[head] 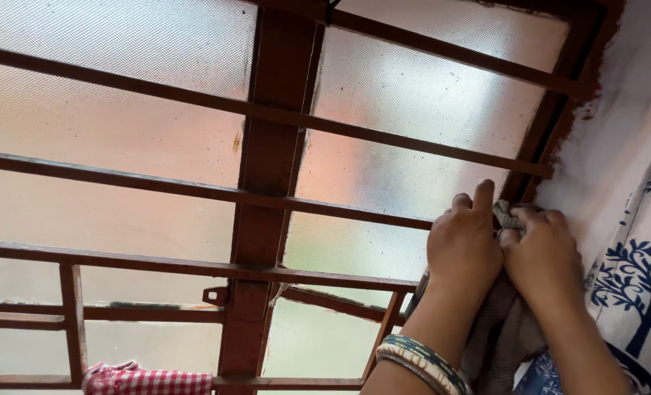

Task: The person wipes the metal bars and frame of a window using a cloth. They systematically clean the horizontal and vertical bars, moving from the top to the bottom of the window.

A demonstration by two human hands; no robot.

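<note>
We face a frosted-glass window point(142, 124) crossed by brown metal grille bars point(267, 190), beside a white wall point(618, 117) and a curtain with blue tree prints point(632, 285). Our left hand point(463, 245) and right hand point(543, 252) both clutch a grey-brown cloth point(504, 329), bunched between them at the frame's right edge. A red checked cloth point(146, 380) hangs over the lowest bar.

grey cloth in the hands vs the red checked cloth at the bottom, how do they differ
The grey cloth is plain and dull; the red checked cloth has a red-and-white pattern. The grey cloth is gripped by the left hand and right hand near the window frame; the checked cloth lies untouched at the bottom bar. Both are soft fabric by the window.
</note>
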